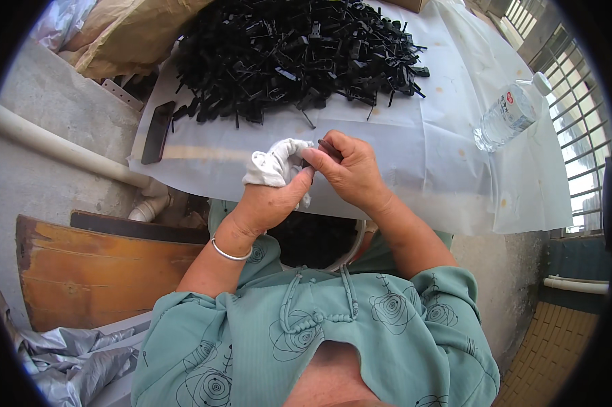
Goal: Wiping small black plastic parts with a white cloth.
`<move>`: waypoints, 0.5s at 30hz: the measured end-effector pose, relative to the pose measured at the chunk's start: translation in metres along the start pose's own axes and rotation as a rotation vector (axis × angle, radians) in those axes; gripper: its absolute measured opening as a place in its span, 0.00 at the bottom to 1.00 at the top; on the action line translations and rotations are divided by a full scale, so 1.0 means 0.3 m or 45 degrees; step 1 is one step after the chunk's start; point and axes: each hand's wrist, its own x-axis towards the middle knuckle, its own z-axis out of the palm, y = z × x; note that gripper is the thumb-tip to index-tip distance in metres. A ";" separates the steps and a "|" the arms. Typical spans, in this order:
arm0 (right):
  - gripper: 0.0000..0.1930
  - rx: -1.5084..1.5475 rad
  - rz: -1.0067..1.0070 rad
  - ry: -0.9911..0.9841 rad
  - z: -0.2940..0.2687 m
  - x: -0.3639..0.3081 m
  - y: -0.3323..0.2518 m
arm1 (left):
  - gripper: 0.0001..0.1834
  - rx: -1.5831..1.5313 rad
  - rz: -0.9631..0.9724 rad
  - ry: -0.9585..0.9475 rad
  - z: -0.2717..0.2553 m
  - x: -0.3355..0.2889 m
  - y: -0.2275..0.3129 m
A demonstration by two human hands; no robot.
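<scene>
My left hand (270, 202) is closed, with a white cloth (273, 165) bunched over its fingers and its thumb bare. Close against it, my right hand (353, 173) pinches a slim dark brown piece (329, 150); its exact kind does not show. The two thumbs nearly meet, and whatever lies between them is mostly hidden. Beyond the hands, a large heap of small black plastic parts (299, 64) covers the far side of the sheeted table. Below my hands, between my knees, a round pale bucket (357, 245) holds more dark pieces.
A dark phone (158, 132) lies at the left of the white plastic sheet (414, 197). At the right stands a tilted clear water bottle (508, 119). A brown paper sack (126, 34), a white pipe (68, 146) and a curved wooden board (102, 271) are on the left.
</scene>
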 end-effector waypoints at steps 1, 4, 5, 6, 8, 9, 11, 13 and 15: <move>0.10 -0.002 0.000 0.001 -0.010 -0.001 -0.006 | 0.15 0.043 -0.038 0.069 -0.003 0.000 0.005; 0.13 0.018 -0.035 -0.160 -0.024 -0.004 -0.017 | 0.15 0.112 -0.059 0.165 -0.008 -0.002 -0.002; 0.14 -0.033 -0.152 -0.179 -0.015 -0.008 -0.016 | 0.15 0.141 -0.042 0.192 -0.009 -0.004 -0.009; 0.14 -0.084 -0.270 -0.197 -0.005 -0.011 -0.016 | 0.15 0.142 -0.042 0.195 -0.007 -0.005 -0.016; 0.14 -0.059 -0.164 -0.183 0.014 -0.015 -0.016 | 0.15 0.646 0.278 0.292 0.000 -0.006 -0.028; 0.14 -0.035 -0.059 -0.168 0.023 -0.015 -0.016 | 0.15 0.647 0.277 0.293 0.001 -0.003 -0.028; 0.13 -0.011 0.004 -0.157 0.036 -0.014 -0.011 | 0.15 0.826 0.530 0.349 0.003 0.010 -0.028; 0.13 0.014 0.064 -0.147 0.051 -0.015 -0.001 | 0.15 0.956 0.546 0.328 0.001 -0.002 -0.026; 0.14 0.010 0.138 -0.157 0.064 -0.021 0.011 | 0.15 1.089 0.563 0.308 0.003 -0.014 -0.025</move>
